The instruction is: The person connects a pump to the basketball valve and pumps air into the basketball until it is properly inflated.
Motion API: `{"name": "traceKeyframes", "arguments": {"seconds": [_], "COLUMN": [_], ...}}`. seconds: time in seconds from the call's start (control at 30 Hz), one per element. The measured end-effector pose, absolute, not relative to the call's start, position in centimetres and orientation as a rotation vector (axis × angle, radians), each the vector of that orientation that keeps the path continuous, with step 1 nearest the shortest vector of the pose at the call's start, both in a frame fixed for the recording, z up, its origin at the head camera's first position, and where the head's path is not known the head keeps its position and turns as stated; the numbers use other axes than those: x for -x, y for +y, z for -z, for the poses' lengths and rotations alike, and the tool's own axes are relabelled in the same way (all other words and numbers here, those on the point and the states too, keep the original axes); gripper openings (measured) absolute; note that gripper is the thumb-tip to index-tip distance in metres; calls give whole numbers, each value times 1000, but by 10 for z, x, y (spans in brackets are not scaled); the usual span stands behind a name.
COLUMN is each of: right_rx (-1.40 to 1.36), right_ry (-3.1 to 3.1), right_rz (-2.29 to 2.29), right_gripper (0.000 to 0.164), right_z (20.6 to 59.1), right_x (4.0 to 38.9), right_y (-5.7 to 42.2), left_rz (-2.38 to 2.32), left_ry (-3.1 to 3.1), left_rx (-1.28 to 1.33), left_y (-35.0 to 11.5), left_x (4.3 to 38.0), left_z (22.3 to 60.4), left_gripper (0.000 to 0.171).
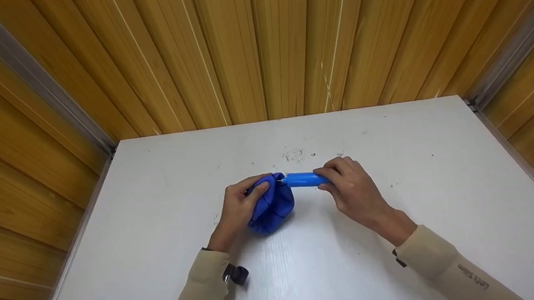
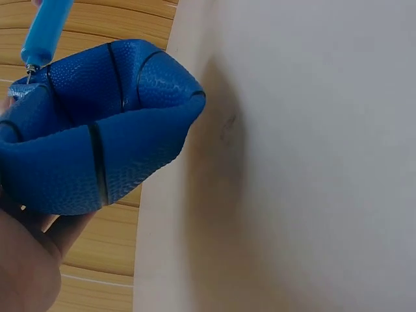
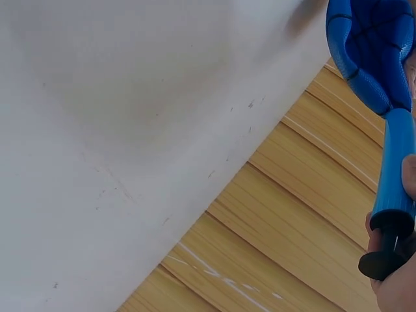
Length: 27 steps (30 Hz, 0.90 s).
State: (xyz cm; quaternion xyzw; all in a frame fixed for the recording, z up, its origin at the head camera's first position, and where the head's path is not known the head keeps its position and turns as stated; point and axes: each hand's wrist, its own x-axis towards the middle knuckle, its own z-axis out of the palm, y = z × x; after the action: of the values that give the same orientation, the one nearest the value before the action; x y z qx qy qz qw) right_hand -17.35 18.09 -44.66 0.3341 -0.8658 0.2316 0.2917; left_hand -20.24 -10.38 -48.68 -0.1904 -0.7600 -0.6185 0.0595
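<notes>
A deflated blue ball [image 1: 277, 209] with black seam lines, folded in like a bowl, is gripped by my left hand [image 1: 239, 206], thumb over its near edge. My right hand [image 1: 357, 191] holds a blue hand pump [image 1: 303, 179] by its barrel, pointing left. The pump's thin metal needle [image 2: 30, 73] meets the ball's edge beside the left fingers. In the right wrist view the black handle [image 3: 382, 265] stands slightly out from the barrel on a short rod. The ball's hollow [image 2: 97, 88] shows in the left wrist view.
Both hands work over a white table [image 1: 171, 248] with dark scuff marks [image 1: 293, 155] near its far side. Wood-look panels [image 1: 284, 51] rise behind and at both sides. A black wrist strap piece [image 1: 237, 274] sticks out from the left cuff.
</notes>
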Motion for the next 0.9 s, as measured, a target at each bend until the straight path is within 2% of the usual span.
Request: {"name": "traceKeyframes", "arguments": {"seconds": [0.43, 0.9], "right_rx": [-940, -974], "right_ry": [-2293, -2365], "right_rz": [-478, -407], "right_gripper": [37, 34], "right_z": [432, 426], "right_x": [175, 175], "right_y": [177, 176], "left_rz": [1775, 1571], "left_ry": [-2410, -2548], "left_rx": [600, 680], "left_y": [-108, -112], "left_x": [201, 201], "left_z": [475, 471], "left_gripper": [24, 23]}}
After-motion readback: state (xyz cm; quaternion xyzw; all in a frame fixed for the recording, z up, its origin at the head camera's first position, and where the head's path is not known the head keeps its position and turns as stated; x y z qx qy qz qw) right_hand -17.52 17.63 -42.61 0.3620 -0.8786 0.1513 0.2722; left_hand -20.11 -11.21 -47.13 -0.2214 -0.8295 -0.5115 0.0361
